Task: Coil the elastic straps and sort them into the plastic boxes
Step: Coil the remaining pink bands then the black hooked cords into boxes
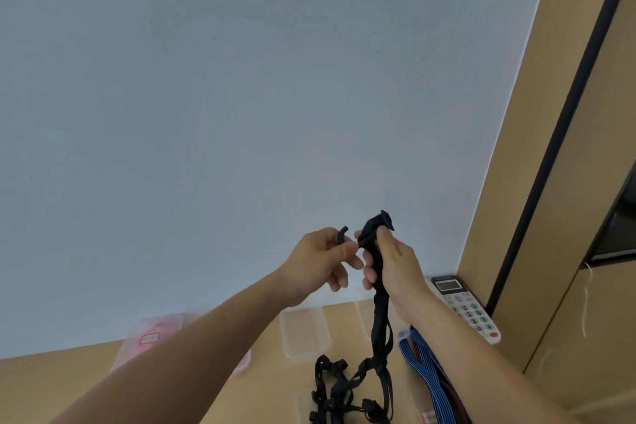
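Both hands are raised in front of the pale wall. My right hand [390,265] grips a black elastic strap [380,317] near its looped top end, and the rest hangs down to a tangled heap of black straps [335,389] on the wooden table. My left hand [321,260] pinches a short black end of the strap beside the right hand. A clear plastic box [304,334] stands on the table behind the heap. A second clear box [364,317] is partly hidden behind the hanging strap.
Blue striped straps [426,372] lie to the right of the black heap. A white desk phone [464,306] sits in the back right corner against a tan cabinet [568,251]. A pink packet [155,337] in clear wrap lies at the left, under my left forearm.
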Tool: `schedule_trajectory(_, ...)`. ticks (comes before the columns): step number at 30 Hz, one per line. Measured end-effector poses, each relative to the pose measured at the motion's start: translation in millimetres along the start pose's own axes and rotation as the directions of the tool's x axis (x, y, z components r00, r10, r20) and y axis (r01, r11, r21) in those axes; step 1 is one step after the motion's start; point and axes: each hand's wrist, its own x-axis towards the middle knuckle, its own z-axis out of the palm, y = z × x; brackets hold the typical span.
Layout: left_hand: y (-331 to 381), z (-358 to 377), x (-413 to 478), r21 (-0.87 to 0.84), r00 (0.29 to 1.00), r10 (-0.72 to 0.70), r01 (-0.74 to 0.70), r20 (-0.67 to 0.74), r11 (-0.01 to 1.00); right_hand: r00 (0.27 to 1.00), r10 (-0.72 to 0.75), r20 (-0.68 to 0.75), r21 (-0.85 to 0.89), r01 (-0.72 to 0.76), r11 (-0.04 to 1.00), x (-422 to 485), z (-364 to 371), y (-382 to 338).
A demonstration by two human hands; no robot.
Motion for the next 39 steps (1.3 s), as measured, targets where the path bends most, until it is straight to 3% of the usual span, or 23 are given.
schedule_trajectory(3, 0.5, 3.8, -0.4, 0.246, 0.991, 0.095, -0.071, -0.09, 0.967, 0.994, 0.087, -0.062, 0.018, -0.086, 0.996, -2.6, 5.8, 1.4)
schedule_trajectory(5, -2.6, 5.5, -2.2, 0.449, 0.973, 0.184, -0.103, -0.14, 0.888, 0.988, 0.14, -0.062, 0.08, -0.135, 0.988, -4.6, 9.2, -1.0)
schedule_trajectory(8, -10.6, 1.1, -3.0, 0.729, 0.916, 0.379, -0.168, -0.134, 0.664, 0.975, 0.222, 0.01, 0.085, -0.222, 0.971, -7.4, 10.1, -4.5)
schedule_trajectory(11, -14.3, -5.7, -2.0, 0.895, 0.87, 0.492, -0.22, 0.0, 0.389, 0.966, 0.24, 0.092, 0.145, -0.251, 0.957, -8.2, 7.6, -8.7)
schedule_trajectory(14, -17.0, -12.9, -5.8, 0.947, 0.79, 0.588, -0.298, 0.173, 0.122, 0.955, 0.229, 0.189, 0.186, -0.264, 0.947, -8.4, 8.7, -9.1)
schedule_trajectory(17, -22.9, -18.3, -7.4, 0.942, 0.698, 0.668, -0.335, 0.26, -0.017, 0.959, 0.254, 0.122, 0.152, -0.271, 0.951, -6.8, 11.6, -5.1)
schedule_trajectory(18, -25.8, -17.8, -6.8, 0.939, 0.686, 0.688, -0.342, 0.238, 0.016, 0.963, 0.254, 0.092, 0.15, -0.265, 0.952, -6.2, 13.2, -4.4)
schedule_trajectory(19, -26.6, -17.0, -5.6, 0.93, 0.715, 0.681, -0.34, 0.159, 0.14, 0.966, 0.25, 0.072, 0.159, -0.258, 0.953, -5.8, 15.0, -3.6)
schedule_trajectory(20, -26.4, -16.4, -5.0, 0.891, 0.765, 0.643, -0.309, 0.025, 0.333, 0.968, 0.246, 0.058, 0.175, -0.252, 0.952, -5.5, 16.2, -3.0)
schedule_trajectory(22, -22.3, -13.9, -6.2, 0.702, 0.893, 0.409, -0.17, -0.186, 0.691, 0.971, 0.236, 0.035, 0.209, -0.238, 0.948, -4.7, 16.9, -2.2)
schedule_trajectory(24, -16.2, -16.6, -6.5, 0.362, 0.974, 0.108, -0.029, -0.198, 0.932, 0.978, 0.205, 0.032, 0.232, -0.206, 0.951, -4.2, 16.7, -2.2)
schedule_trajectory(25, -12.3, -19.4, -6.8, 0.152, 0.99, -0.015, 0.036, -0.139, 0.988, 0.983, 0.181, 0.037, 0.239, -0.185, 0.953, -4.3, 17.0, -2.4)
schedule_trajectory(27, -6.0, -25.1, -9.6, -0.139, 0.99, -0.14, 0.142, 0.025, 0.98, 0.989, 0.139, 0.052, 0.232, -0.148, 0.961, -5.2, 17.6, -2.9)
schedule_trajectory(30, -6.2, -26.7, -9.2, -0.156, 0.991, -0.099, 0.112, 0.085, 0.981, 0.991, 0.117, 0.069, 0.16, -0.127, 0.979, -6.8, 18.7, -2.9)
schedule_trajectory(36, -12.5, -14.3, -9.1, 0.276, 0.989, 0.062, -0.024, -0.131, 0.961, 0.992, 0.124, -0.004, -0.017, -0.124, 0.992, -9.4, 26.1, -7.2)
schedule_trajectory(38, -12.6, -6.4, -7.8, 0.504, 0.974, 0.164, -0.065, -0.155, 0.862, 0.997, 0.076, -0.035, -0.119, -0.079, 0.99, -10.7, 32.1, -7.9)
schedule_trajectory(39, -13.8, -5.3, -6.3, 0.639, 0.964, 0.223, -0.082, -0.144, 0.765, 0.997, 0.06, -0.054, -0.162, -0.068, 0.984, -11.2, 34.4, -8.7)
